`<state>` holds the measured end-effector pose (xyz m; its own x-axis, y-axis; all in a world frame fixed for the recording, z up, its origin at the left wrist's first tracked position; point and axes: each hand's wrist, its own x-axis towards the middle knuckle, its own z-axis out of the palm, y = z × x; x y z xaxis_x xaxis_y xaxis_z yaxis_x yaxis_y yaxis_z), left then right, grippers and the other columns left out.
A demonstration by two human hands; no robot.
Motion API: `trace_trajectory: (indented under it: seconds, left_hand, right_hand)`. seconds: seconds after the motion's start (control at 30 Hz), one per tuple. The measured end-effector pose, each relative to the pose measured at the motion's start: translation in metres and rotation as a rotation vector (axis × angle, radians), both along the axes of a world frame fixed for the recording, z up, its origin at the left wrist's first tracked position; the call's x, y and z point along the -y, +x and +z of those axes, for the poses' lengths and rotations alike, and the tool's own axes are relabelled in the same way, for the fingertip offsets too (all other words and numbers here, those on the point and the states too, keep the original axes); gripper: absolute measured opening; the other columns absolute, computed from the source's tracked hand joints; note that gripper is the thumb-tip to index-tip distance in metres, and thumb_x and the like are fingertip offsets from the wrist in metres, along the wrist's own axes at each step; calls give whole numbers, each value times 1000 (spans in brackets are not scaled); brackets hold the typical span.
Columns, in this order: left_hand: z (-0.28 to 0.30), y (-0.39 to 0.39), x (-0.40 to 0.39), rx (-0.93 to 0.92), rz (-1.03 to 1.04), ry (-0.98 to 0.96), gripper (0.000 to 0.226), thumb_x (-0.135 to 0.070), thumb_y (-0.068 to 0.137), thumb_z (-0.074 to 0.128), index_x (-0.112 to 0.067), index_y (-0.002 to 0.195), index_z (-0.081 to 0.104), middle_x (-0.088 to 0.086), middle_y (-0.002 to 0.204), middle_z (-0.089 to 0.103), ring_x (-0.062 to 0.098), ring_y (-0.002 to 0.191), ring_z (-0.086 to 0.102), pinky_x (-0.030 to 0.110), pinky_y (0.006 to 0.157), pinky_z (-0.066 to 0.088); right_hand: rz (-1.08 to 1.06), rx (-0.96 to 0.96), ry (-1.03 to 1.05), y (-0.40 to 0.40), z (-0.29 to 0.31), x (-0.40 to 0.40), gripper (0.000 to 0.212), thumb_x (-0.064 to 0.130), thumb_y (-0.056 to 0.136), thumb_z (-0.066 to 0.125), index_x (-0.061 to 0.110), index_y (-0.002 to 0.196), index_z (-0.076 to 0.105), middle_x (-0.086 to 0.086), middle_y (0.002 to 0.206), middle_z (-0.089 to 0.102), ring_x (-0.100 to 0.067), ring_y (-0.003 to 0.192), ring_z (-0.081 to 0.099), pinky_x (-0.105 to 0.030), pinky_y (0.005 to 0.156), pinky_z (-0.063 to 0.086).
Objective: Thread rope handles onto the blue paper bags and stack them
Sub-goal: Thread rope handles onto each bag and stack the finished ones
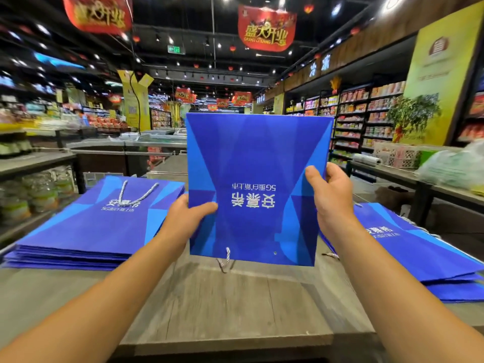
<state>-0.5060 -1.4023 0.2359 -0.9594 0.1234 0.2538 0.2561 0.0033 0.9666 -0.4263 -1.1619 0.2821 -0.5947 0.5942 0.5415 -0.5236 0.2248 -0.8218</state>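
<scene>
I hold a flat blue paper bag [259,163] upright and upside down above the table, its printed white lettering inverted. My left hand [190,214] grips its left edge, thumb on the front. My right hand [331,195] grips its right edge, thumb across the front. A short end of white-and-grey rope [227,258] hangs from the left hole at the bag's lower edge; the right hole [275,253] shows bare. A stack of blue bags [86,229] with a rope handle on top lies at the left. Another pile of blue bags [419,255] lies at the right.
The grey wooden table [235,305] runs from the bags to the near edge. Behind it are shop freezers [136,148], shelves of goods [366,119] at the right, a side table with a white plastic bag [453,169] and red banners overhead.
</scene>
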Motion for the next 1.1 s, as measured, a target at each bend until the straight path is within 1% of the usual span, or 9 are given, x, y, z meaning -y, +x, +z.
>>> trace_trajectory:
  seconds: [0.17,0.3,0.37,0.47,0.57,0.73,0.83,0.97,1.1]
  left_hand:
    - [-5,5,10,-27,-69,-88,20,-9,90,67,-25,102,64,-7,105,74,16,91,72,43,83,58]
    - [22,4,10,-106,44,-23,22,-10,88,68,-26,103,65,-5,104,74,18,91,72,46,85,58]
    - [41,7,11,-123,69,31,24,-12,84,70,-22,106,66,-5,103,74,20,92,72,49,85,57]
    - [80,14,13,-130,63,138,26,-2,80,69,-11,103,60,7,99,74,24,81,73,45,72,60]
    - [125,21,15,-177,26,204,28,17,81,57,-5,98,57,7,90,71,15,62,69,27,51,55]
    - [163,21,20,-241,-38,228,37,18,85,53,-6,112,57,6,103,71,23,81,71,33,63,58]
    - [152,7,19,-191,-20,192,47,17,85,54,-8,125,54,8,110,70,29,89,71,41,71,59]
    - [100,-21,13,-25,11,77,46,14,86,56,-10,125,54,10,111,68,32,91,69,44,74,58]
    - [29,-50,13,177,18,12,44,15,81,55,-7,120,59,14,105,69,33,85,69,46,77,58]
  right_hand:
    - [-46,34,14,0,5,-2,2,23,94,62,21,94,64,6,90,72,-8,75,69,-35,68,58]
    - [-1,263,50,2,0,-4,30,26,81,73,22,108,60,2,105,71,-19,95,70,-47,87,57]
    - [50,299,89,6,1,-1,22,15,84,69,19,105,63,-2,107,72,-21,94,70,-48,87,57]
    - [62,175,112,11,24,3,12,6,87,64,16,94,67,-6,100,75,-18,82,71,-43,81,56]
    - [61,19,78,18,67,6,8,17,81,68,17,88,70,-3,94,76,-22,82,69,-42,81,55]
    - [126,-71,-57,22,101,11,15,4,88,61,17,93,66,-5,90,73,-20,74,67,-36,69,54]
    - [102,0,-64,9,87,11,15,4,87,62,17,93,64,-3,88,73,-20,73,66,-37,70,53]
    - [50,204,-47,-17,40,6,12,7,86,65,19,89,61,0,85,71,-22,77,66,-47,79,57]
    - [26,495,17,-40,-29,-2,11,13,84,68,13,94,63,-1,87,69,-18,74,63,-33,61,56]
